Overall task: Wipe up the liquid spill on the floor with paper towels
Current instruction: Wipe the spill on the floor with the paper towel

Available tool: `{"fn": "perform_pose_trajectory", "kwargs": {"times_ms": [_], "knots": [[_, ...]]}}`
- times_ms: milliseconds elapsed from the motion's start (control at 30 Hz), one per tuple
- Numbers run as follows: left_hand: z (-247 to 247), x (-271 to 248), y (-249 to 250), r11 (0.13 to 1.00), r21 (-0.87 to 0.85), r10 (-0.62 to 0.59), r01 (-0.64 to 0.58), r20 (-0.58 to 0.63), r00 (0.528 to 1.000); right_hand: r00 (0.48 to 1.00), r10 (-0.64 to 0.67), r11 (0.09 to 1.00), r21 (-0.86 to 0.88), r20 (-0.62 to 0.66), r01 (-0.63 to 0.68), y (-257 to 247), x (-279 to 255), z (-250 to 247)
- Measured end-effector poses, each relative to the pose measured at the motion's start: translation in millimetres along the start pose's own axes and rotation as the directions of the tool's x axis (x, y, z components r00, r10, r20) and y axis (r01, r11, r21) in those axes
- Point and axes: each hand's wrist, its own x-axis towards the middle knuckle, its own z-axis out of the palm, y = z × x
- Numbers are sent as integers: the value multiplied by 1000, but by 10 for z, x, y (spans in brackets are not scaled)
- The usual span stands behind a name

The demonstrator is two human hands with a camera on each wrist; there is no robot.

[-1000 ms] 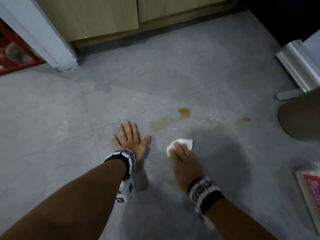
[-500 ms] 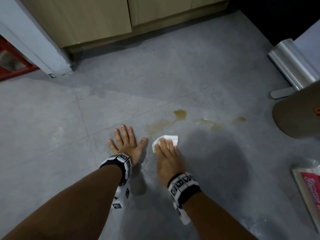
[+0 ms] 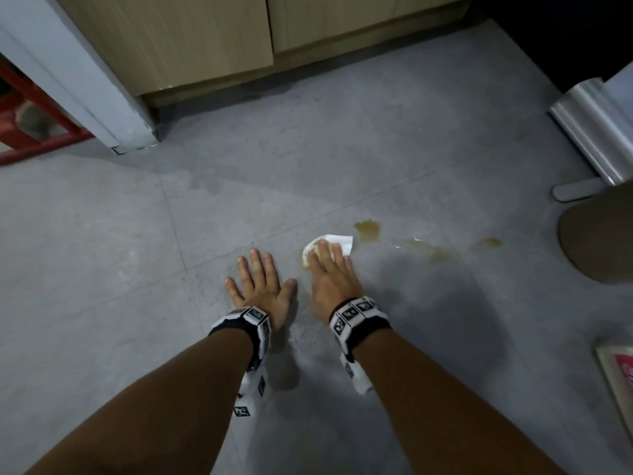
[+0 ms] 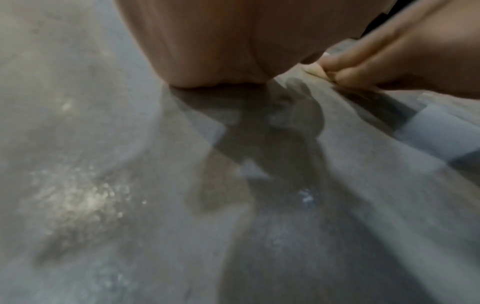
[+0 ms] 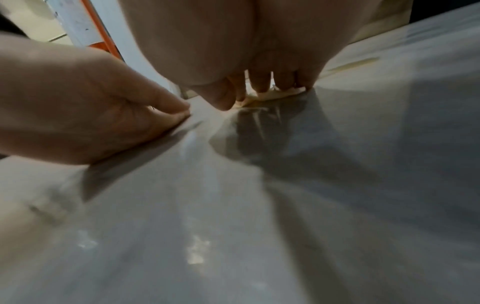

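Note:
A yellow-brown spill lies on the grey floor as a puddle (image 3: 368, 231), a streak (image 3: 430, 250) and a small spot (image 3: 489, 242). My right hand (image 3: 330, 272) presses a folded white paper towel (image 3: 342, 241) flat to the floor with straight fingers, just left of the puddle. The towel's left edge is stained yellow. In the right wrist view the fingertips (image 5: 262, 86) bear down on the towel (image 5: 275, 94). My left hand (image 3: 258, 279) lies flat on the floor with spread fingers, a little left of the right hand, holding nothing.
Wooden cabinets (image 3: 205, 39) run along the far side, with a white panel (image 3: 85, 84) and a red frame (image 3: 34, 142) at far left. A metal cylinder (image 3: 599, 132) and a round brown object (image 3: 603, 241) stand at right. A printed packet (image 3: 620, 378) lies near right. A wet sheen (image 3: 305, 334) lies between the wrists.
My right hand slid the towel left, then forward up to the puddle. The smear left of the puddle is gone. The left hand stayed planted.

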Motion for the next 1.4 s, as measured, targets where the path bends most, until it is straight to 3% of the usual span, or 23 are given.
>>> {"fn": "perform_pose_trajectory", "kwargs": {"times_ms": [133,233,300,400,500,733,933,1033,1133,1200,1267,1300,1400], "knots": [[-92,-37,22,1000,15,21,-23,67,998,993,-113,994,5,42,113,-197,-180,131],[-76,-32,21,1000,18,19,-20,50,999,978,-206,978,14,-23,207,71,-589,273],[-62,-30,9,1000,13,23,-23,50,999,990,-130,992,-13,-48,129,324,-561,200],[-80,-37,20,999,26,27,-29,62,998,996,-16,1000,-8,-83,15,297,-149,-20],[-97,-44,30,999,35,16,-19,78,997,998,55,998,-6,10,-55,17,172,-135],[-118,-38,33,999,34,14,-18,110,994,959,7,999,-44,-282,-20,124,82,-72],[-132,-43,34,999,35,6,-11,126,992,973,111,994,30,-202,-108,31,209,-216],[-155,-42,37,999,35,8,-14,154,988,972,156,979,158,-176,-128,15,233,-234],[-178,-42,32,1000,27,11,-16,170,985,953,254,854,500,-164,-142,35,178,-232],[-186,-48,32,1000,24,15,-20,177,984,931,364,632,737,-11,-238,130,146,-274],[-192,-54,30,1000,20,19,-23,181,983,895,420,426,839,148,-339,249,130,-340],[-193,-56,28,999,21,20,-24,182,983,869,464,399,835,172,-378,317,133,-386],[-198,-62,23,1000,20,19,-23,181,983,745,667,524,697,22,-490,505,106,-429]]}}
